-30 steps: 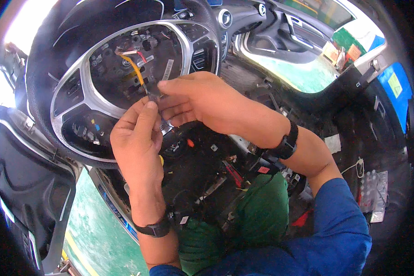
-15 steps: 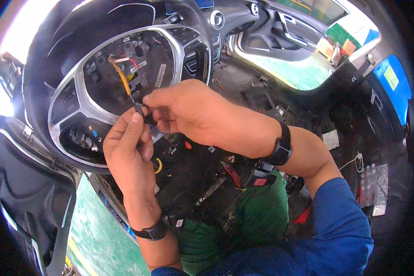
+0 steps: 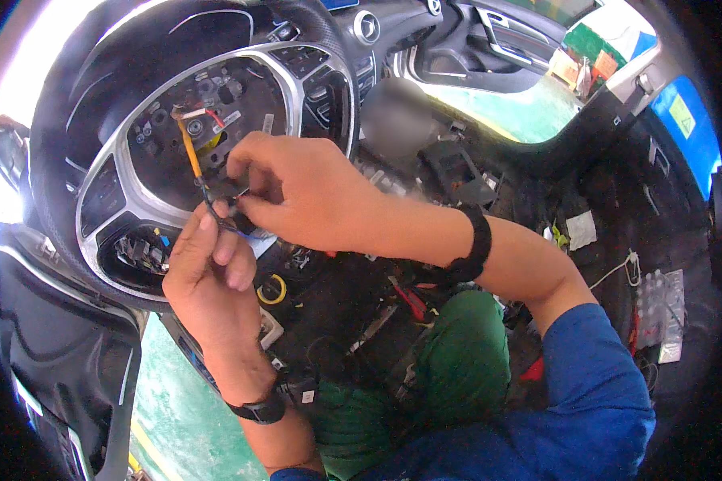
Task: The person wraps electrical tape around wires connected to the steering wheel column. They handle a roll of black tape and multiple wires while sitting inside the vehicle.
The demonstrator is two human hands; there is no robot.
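Note:
A steering wheel (image 3: 56,160) with its centre cover off stands in front of me. From its open hub comes a wire bundle (image 3: 190,150) in a yellow-orange sleeve, dark toward its lower end. My left hand (image 3: 214,280) pinches that dark lower end between thumb and fingers. Just right of it, my right hand (image 3: 301,188) is closed, fingers curled over the hub's lower edge. A small dark piece (image 3: 231,189) shows at its fingertips; its kind is unclear, and the fingers partly hide it.
A yellow ring (image 3: 272,289) lies below the wheel. Loose dark parts (image 3: 461,172) and a red-handled tool (image 3: 409,298) lie on the stripped cabin floor. At the right are a white cord (image 3: 632,268) and a clear plastic pack (image 3: 659,309). Door openings flank both sides.
My view has shifted slightly. My right hand's fingers have moved from beside the wire end to a more curled position above it. My left hand keeps its pinch on the bundle.

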